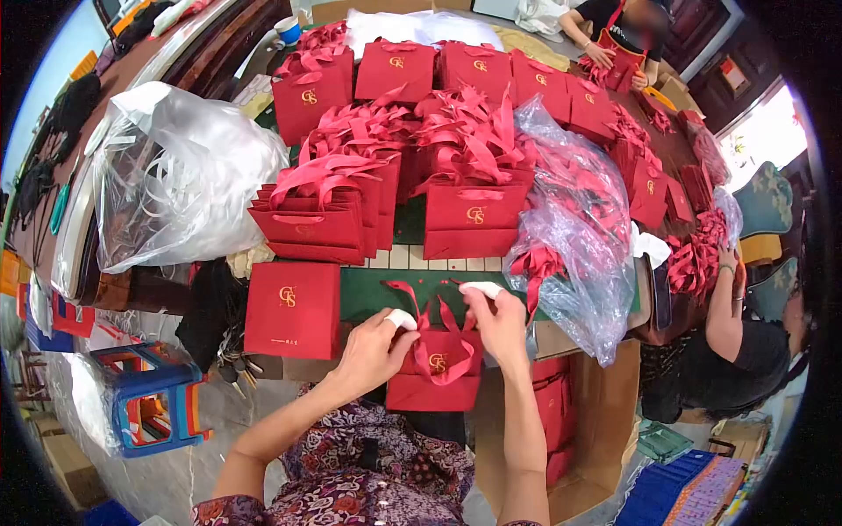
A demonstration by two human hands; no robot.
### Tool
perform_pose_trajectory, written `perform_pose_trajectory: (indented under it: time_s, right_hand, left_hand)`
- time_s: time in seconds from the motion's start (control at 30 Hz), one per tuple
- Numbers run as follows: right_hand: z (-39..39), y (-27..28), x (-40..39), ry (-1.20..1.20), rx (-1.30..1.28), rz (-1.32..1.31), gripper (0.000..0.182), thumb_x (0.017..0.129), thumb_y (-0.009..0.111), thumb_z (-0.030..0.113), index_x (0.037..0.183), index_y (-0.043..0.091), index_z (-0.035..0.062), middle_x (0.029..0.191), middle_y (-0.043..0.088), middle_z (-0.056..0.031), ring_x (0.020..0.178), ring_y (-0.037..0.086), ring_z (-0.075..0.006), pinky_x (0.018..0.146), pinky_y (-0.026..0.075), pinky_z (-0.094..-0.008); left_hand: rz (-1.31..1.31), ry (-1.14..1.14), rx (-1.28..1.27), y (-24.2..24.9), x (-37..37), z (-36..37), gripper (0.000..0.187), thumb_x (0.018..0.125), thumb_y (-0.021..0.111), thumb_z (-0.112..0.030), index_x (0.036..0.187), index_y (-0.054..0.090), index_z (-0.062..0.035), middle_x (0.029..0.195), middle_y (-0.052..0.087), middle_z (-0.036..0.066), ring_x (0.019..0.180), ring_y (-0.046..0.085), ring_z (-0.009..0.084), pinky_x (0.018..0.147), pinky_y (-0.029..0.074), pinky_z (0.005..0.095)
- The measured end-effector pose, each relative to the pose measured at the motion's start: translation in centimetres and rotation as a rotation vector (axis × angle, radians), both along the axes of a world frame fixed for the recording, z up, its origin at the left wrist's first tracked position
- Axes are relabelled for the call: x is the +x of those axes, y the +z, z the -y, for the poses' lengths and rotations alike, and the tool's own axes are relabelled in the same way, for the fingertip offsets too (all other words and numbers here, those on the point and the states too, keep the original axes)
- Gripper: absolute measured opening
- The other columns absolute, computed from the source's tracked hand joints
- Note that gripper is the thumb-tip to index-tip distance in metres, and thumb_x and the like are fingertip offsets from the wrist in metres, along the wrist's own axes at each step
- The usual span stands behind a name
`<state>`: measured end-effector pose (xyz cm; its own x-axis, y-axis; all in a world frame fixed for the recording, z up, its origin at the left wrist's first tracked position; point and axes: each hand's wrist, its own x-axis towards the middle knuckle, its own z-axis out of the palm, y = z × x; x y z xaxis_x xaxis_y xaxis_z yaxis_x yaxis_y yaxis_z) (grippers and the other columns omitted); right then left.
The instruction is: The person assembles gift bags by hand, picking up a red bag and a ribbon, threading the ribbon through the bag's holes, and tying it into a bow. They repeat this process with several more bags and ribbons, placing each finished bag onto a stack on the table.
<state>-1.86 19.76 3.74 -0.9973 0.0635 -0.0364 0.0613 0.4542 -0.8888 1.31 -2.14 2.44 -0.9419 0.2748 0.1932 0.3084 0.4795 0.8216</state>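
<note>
The small red paper bag is upright at the near edge of the green table mat, between the hands. A loose red fabric ribbon loops down over its front.

Left hand: fingers bent, narrow spacing, at the bag's upper left. Right hand: thumb and forefinger close together at the upper right. Whether either hand pinches ribbon or paper cannot be determined.

Possible faults and causes:

1. Bag drop. The bag is at the near edge; if finger support slackens, it could slip toward the floor or the open brown cardboard box to its right.
2. Ribbon tangle. The strands cross before the bag; pulling one end alone could twist or knot the loop.
3. Paper damage. Uneven pull by the hands could crease or tear the upper rim.
4. Reduced feel. The white finger coverings could let smooth ribbon slide.
5. Snagging. The ribbon-filled clear plastic bag lies to the right, beyond the right hand; a wide sweep could catch its film.
</note>
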Motion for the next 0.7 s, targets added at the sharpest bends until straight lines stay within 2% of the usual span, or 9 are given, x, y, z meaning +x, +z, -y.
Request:
perform_pose_trajectory:
  time_s: [0.1,0.17,0.23,0.27,0.33,0.43,0.57,0.63,0.7]
  right_hand:
    - [-0.3,-0.2,0.8,0.039,0.141,-0.029,0.021,0.091,0.069,0.018,0.103,0.073,0.0012,0.078,0.071,-0.0094,0.066,0.065,-0.0134,0.060,0.050,-0.0286]
    - [0.8,0.0,1.0,0.033,0.238,0.012,0.021,0.085,0.075,0.018,0.098,0.073,0.0019,0.079,0.070,-0.0144,0.066,0.067,-0.0198,0.062,0.051,-0.0325]
    - [2.0,-0.4,0.7,-0.043,0.308,-0.090,0.019,0.084,0.076,0.018,0.092,0.071,0.0017,0.077,0.068,-0.0137,0.064,0.066,-0.0228,0.060,0.051,-0.0350]
    - [2.2,-0.8,0.6,-0.042,0.305,-0.090,0.019,0.084,0.076,0.018,0.092,0.071,0.0017,0.077,0.068,-0.0137,0.064,0.066,-0.0228,0.060,0.051,-0.0350]
    - [2.5,-1.7,0.3,-0.043,0.430,-0.165,0.020,0.084,0.075,0.020,0.088,0.067,0.0028,0.078,0.064,-0.0139,0.071,0.067,-0.0305,0.063,0.050,-0.0406]
    - [2.3,-2.3,0.2,0.014,0.385,-0.202,0.017,0.084,0.074,0.016,0.090,0.065,0.0024,0.076,0.062,-0.0147,0.069,0.065,-0.0326,0.062,0.049,-0.0418]
    - [2.3,-1.9,0.8,-0.024,0.192,-0.046,0.014,0.086,0.072,0.012,0.091,0.065,0.0019,0.079,0.064,-0.0125,0.070,0.067,-0.0267,0.063,0.051,-0.0369]
    - [2.4,-1.9,1.2,-0.133,-0.184,0.028,0.011,0.089,0.069,0.010,0.095,0.069,0.0016,0.083,0.069,-0.0096,0.072,0.067,-0.0181,0.067,0.052,-0.0304]
    - [1.7,-2.3,1.1,-0.081,-0.156,0.056,0.013,0.090,0.068,0.010,0.098,0.070,0.0015,0.085,0.071,-0.0087,0.074,0.066,-0.0146,0.068,0.052,-0.0282]
  left_hand:
    - [-0.051,0.086,-0.037,1.2,-0.8,-0.7,0.015,0.084,0.074,-0.011,0.095,0.066,-0.0045,0.083,0.062,0.013,0.058,0.060,0.0269,0.052,0.047,0.0366]
    - [-0.081,0.107,-0.037,1.4,-1.4,-1.4,0.016,0.083,0.076,-0.012,0.095,0.068,-0.0049,0.083,0.062,0.012,0.062,0.061,0.0281,0.056,0.049,0.0378]
    - [-0.248,0.132,-0.145,1.2,-2.0,-1.9,0.017,0.081,0.077,-0.016,0.092,0.069,-0.0060,0.082,0.063,0.010,0.066,0.062,0.0300,0.061,0.051,0.0392]
    - [-0.248,0.133,-0.148,1.2,-2.3,-2.2,0.017,0.081,0.077,-0.016,0.092,0.069,-0.0060,0.082,0.063,0.010,0.066,0.062,0.0300,0.061,0.051,0.0392]
    - [-0.214,0.143,-0.284,1.1,-2.7,-2.6,0.020,0.079,0.079,-0.022,0.089,0.070,-0.0077,0.078,0.063,0.009,0.071,0.064,0.0320,0.067,0.052,0.0403]
    - [-0.085,0.111,-0.403,0.1,-3.6,-2.4,0.024,0.077,0.080,-0.027,0.087,0.070,-0.0073,0.073,0.062,0.009,0.071,0.064,0.0318,0.065,0.052,0.0409]
    - [0.039,0.089,-0.337,-1.3,-4.2,-2.4,0.024,0.077,0.080,-0.026,0.086,0.070,-0.0061,0.071,0.062,0.011,0.069,0.064,0.0302,0.062,0.051,0.0416]
    - [0.050,0.152,-0.081,-1.8,-4.2,-2.6,0.019,0.078,0.078,-0.022,0.085,0.071,-0.0059,0.072,0.064,0.011,0.063,0.061,0.0283,0.057,0.048,0.0403]
    - [0.043,0.165,-0.037,-1.0,-3.7,-2.7,0.016,0.079,0.077,-0.021,0.085,0.071,-0.0067,0.072,0.064,0.011,0.063,0.059,0.0275,0.057,0.047,0.0391]
